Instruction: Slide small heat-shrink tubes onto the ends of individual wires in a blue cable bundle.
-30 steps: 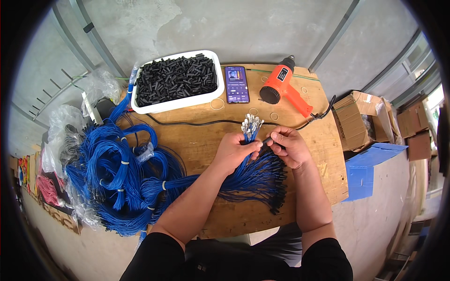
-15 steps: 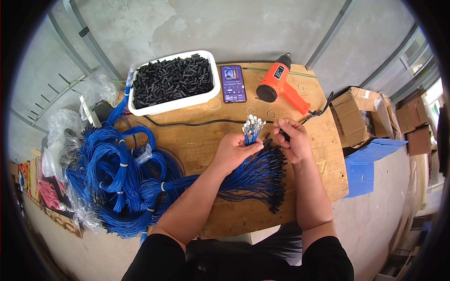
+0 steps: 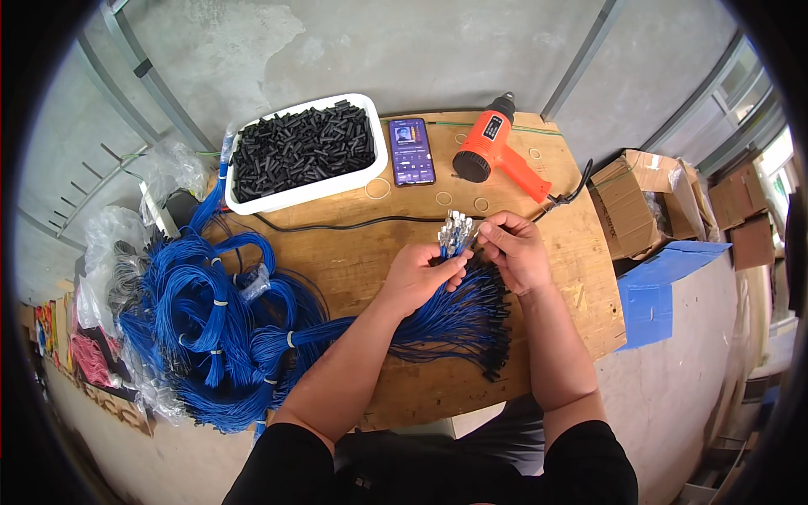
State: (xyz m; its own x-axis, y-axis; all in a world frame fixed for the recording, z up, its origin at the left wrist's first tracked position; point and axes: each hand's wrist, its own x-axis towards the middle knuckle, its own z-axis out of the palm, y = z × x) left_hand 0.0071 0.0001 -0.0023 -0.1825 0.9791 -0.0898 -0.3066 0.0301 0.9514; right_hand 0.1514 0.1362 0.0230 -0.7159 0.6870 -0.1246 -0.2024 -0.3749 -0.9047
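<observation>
My left hand (image 3: 427,273) is closed around a bundle of blue wires, whose bare ends carry silvery metal terminals (image 3: 455,229) pointing up above the fingers. Beside these terminals, my right hand (image 3: 517,252) is closed in a pinch on a small black sleeve, mostly hidden by the fingers. Below both hands, blue wires (image 3: 438,324) fan out to the right across the wooden table, many ending in black sleeves (image 3: 497,341). The rest of the wire lies in tied coils (image 3: 198,307) at the left.
A white tub (image 3: 380,156) full of short black sleeves (image 3: 303,147) stands at the back, beside a lit phone (image 3: 411,151). An orange heat gun (image 3: 505,151) lies at the back right, its black cord (image 3: 337,225) crossing the table (image 3: 581,278). Cardboard boxes (image 3: 627,206) stand beyond the right edge.
My right hand has moved left and slightly down, bringing its fingertips up to the terminals. The left hand keeps its hold on the wire bundle. The whole view has shifted slightly.
</observation>
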